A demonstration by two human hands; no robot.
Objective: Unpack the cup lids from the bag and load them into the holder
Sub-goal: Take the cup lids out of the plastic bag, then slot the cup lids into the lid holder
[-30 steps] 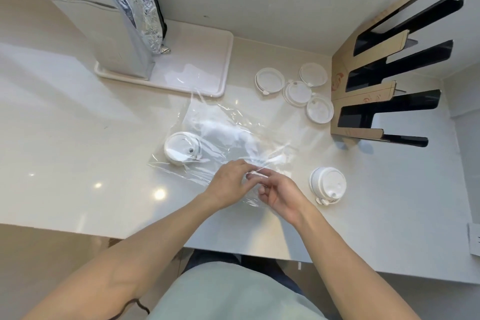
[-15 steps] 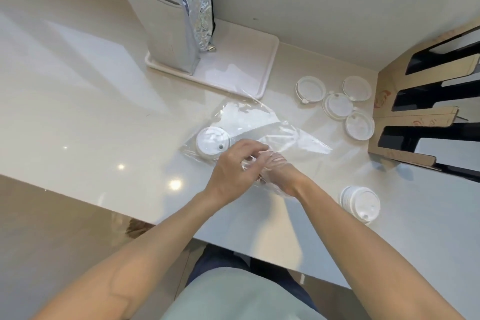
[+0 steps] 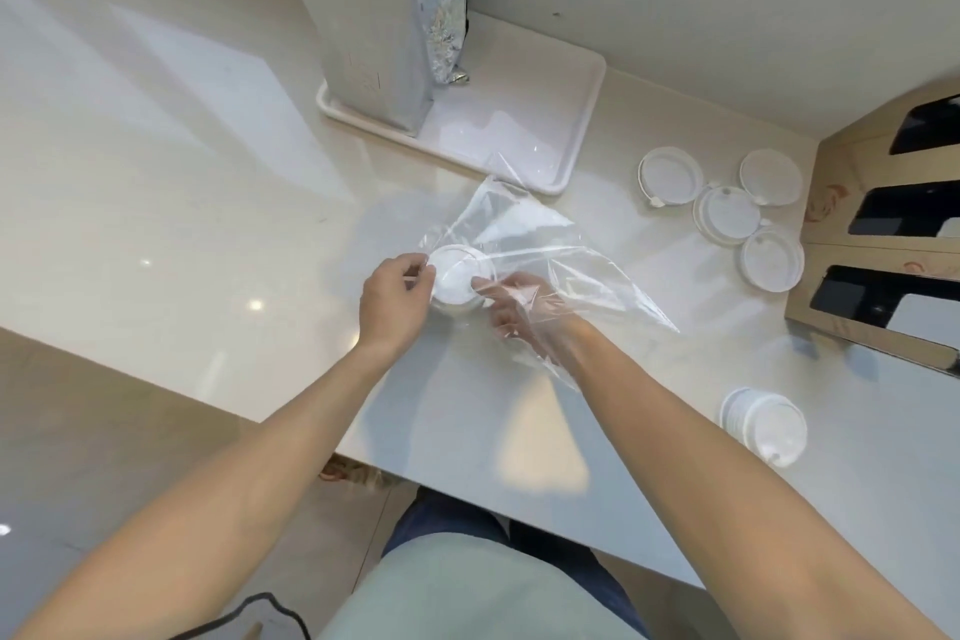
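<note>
A clear plastic bag (image 3: pixel 524 244) lies crumpled on the pale counter. Inside its left end sits a short stack of white cup lids (image 3: pixel 457 283). My right hand (image 3: pixel 519 312) is inside the bag, seen through the film, with thumb and fingers around the stack. My left hand (image 3: pixel 397 299) pinches the bag's film at the stack's left side from outside. Several loose white lids (image 3: pixel 724 213) lie flat beside the cardboard lid holder (image 3: pixel 852 286) at the right edge. Another stack of lids (image 3: pixel 763 424) lies on its side near the front right.
A white tray (image 3: pixel 582 120) at the back carries a tall silver foil bag (image 3: pixel 374 16). The wall runs close behind it. The counter's front edge crosses diagonally at the lower left, with floor beyond. My lap is below.
My right hand has pushed deeper into the bag and reached the lid stack. My left hand shifted left along the bag to the stack. The view has turned left and moved closer.
</note>
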